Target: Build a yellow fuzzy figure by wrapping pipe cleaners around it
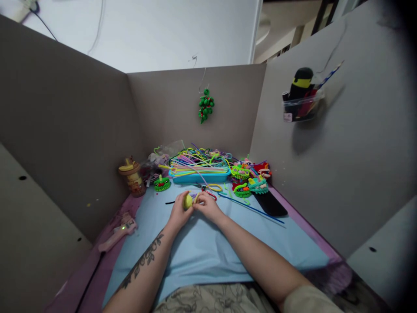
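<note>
My left hand (179, 211) is closed around a small yellow fuzzy piece (188, 201), which looks like coiled pipe cleaner. Close against it, my right hand (207, 206) pinches a pale yellow strand (196, 198), seemingly of the same material. Whether strand and piece are joined is too small to tell. Just beyond my fingers lie red-handled scissors or pliers (210, 194), partly hidden by the right hand, and a loop of yellow pipe cleaner (215, 188). A black stem (170, 203) pokes out left of my left hand.
A blue tray (200, 177) piled with colourful pipe cleaners stands at the back. Several fuzzy animal-like figures (258, 185) sit right, near a black phone-like slab (270, 204) and a long blue pipe cleaner (256, 208). A pink glue gun (119, 234) and a cup (133, 178) are left. Grey panels (195, 82) enclose the table.
</note>
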`<state>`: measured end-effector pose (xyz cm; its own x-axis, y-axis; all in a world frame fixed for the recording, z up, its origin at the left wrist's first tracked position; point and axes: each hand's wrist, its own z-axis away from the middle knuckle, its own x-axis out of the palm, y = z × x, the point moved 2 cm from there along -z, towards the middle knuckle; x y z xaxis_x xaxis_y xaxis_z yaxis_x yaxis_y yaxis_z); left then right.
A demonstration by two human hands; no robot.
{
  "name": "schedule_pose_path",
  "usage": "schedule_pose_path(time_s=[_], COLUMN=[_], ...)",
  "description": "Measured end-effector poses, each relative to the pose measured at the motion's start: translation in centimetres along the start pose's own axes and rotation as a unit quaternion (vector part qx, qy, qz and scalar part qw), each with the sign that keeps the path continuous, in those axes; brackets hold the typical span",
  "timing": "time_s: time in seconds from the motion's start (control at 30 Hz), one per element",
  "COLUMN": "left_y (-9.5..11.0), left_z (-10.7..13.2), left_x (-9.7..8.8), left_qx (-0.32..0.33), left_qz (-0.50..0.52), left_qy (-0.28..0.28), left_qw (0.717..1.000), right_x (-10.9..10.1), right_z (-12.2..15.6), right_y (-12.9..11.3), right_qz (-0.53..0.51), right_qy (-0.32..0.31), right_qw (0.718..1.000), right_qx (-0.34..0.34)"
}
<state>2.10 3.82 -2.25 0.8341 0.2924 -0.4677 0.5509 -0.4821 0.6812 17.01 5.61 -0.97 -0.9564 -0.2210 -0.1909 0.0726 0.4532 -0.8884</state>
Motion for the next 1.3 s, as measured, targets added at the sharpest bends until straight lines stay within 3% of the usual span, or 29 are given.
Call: schedule_pose_path(time_s=[0.23,0.6,0.87,1.07,1.17,1.3], left_y=[0.5,2.0,2.0,1.5,1.4,1.6], left_z=[0.0,0.3,0.5,0.6,0.5,0.5], left_x=[-0.1,0.0,0.1,0.0,-0.1,-0.1], left_qx=[0.008,0.017,0.067,0.057,0.031,0.021], left_qz=[-0.012,0.044,-0.001,-0.033,-0.024,-0.011], left_qy=[-0.002,-0.084,-0.1,-0.041,-0.031,-0.03], left_qw=[1.0,0.995,0.993,0.997,0.999,0.999], right_x=[-0.5,-1.2,-0.8,-0.7,-0.9,-0.6], right_z=[-0.1,-0.7,-0.8,-0.7,-0.7,-0.6], right_y=[0.4,1.3,2.3,1.3,0.8,0.8], right_qz=[-0.013,0.022,0.052,0.09,0.075,0.058], right_qy=[0.022,0.054,0.006,0.028,0.057,0.051], right_qw=[0.999,0.998,0.998,0.995,0.995,0.997], right_qx=[0.02,0.025,0.041,-0.031,-0.031,-0.023])
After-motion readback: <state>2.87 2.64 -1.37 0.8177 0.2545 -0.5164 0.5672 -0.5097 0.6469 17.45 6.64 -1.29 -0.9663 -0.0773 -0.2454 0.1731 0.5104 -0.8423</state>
